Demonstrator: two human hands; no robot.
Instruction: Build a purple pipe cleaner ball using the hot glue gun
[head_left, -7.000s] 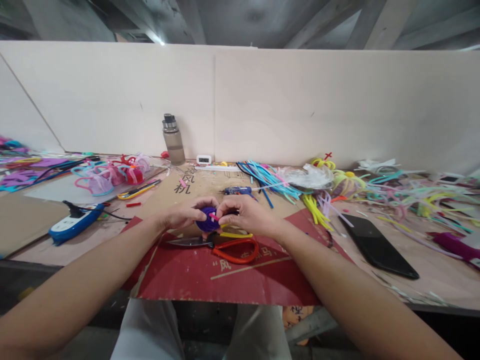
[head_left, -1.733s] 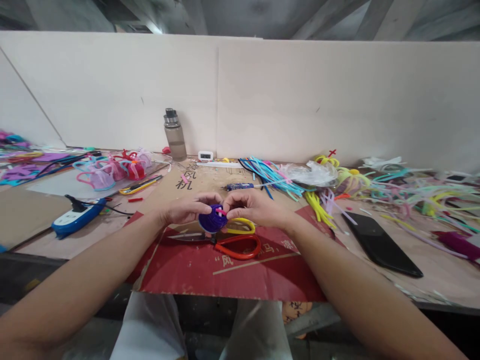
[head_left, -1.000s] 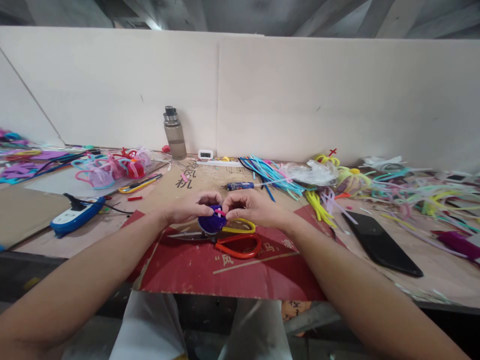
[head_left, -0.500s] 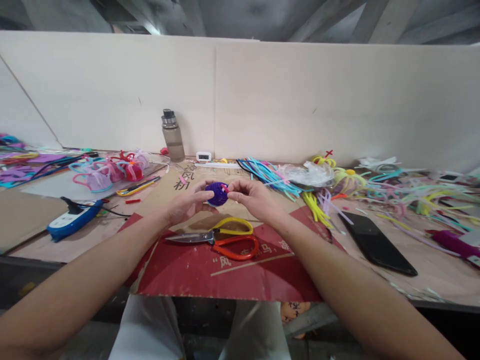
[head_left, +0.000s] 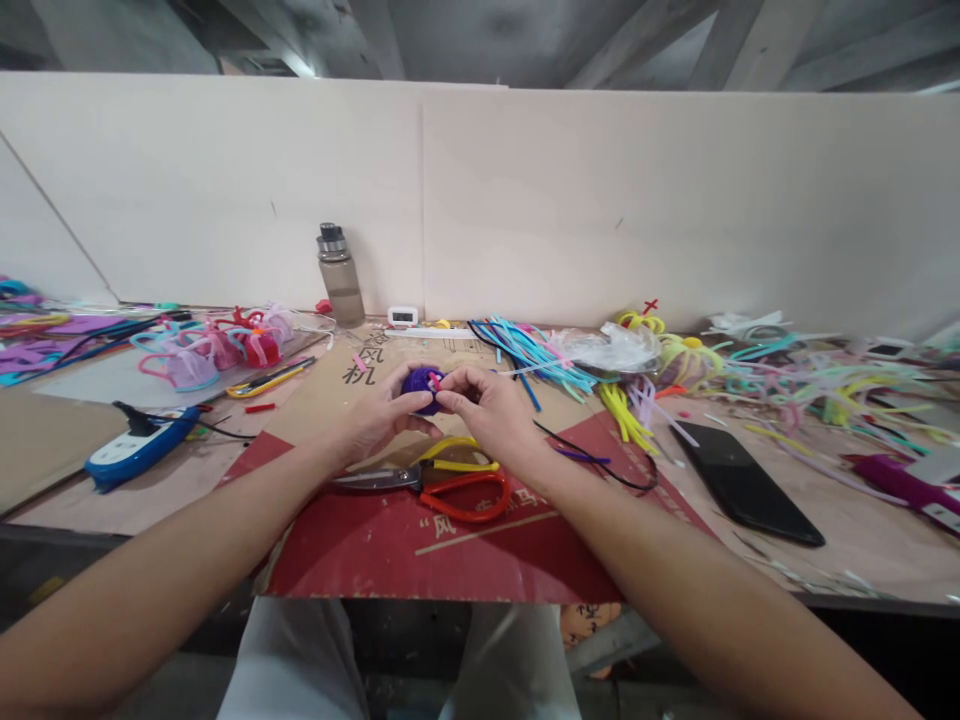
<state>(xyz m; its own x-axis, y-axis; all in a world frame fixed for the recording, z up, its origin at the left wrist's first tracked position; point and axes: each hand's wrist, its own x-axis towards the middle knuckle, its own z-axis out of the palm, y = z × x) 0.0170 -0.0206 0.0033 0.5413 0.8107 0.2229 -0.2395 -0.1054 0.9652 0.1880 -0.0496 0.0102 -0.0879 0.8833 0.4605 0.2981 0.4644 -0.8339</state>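
A small, rounded purple piece (head_left: 417, 385), fuzzy like coiled pipe cleaner, is held over the cardboard in my left hand (head_left: 381, 412), its fingers and thumb wrapped around it. At the piece's right side, a little pink bit (head_left: 434, 381) shows at the fingertips of my right hand (head_left: 491, 408), which are pinched together. My right fingers hide part of both. Below my hands lie scissors (head_left: 466, 510) with one yellow and one red handle, blades pointing left.
Red-and-brown cardboard (head_left: 480, 560) covers the front middle. Blue pipe cleaners (head_left: 532, 355), yellow ones (head_left: 628, 418) and a black phone (head_left: 750, 482) lie to the right. Leftward are a blue-and-white power strip (head_left: 142, 448), a utility knife (head_left: 270, 378) and pink cup-like pieces (head_left: 184, 368). A bottle (head_left: 341, 280) stands behind.
My right hand has moved closer to my left, its fingers now covering more of the purple piece's right side. The whole view has shifted slightly; the scissors stay put.
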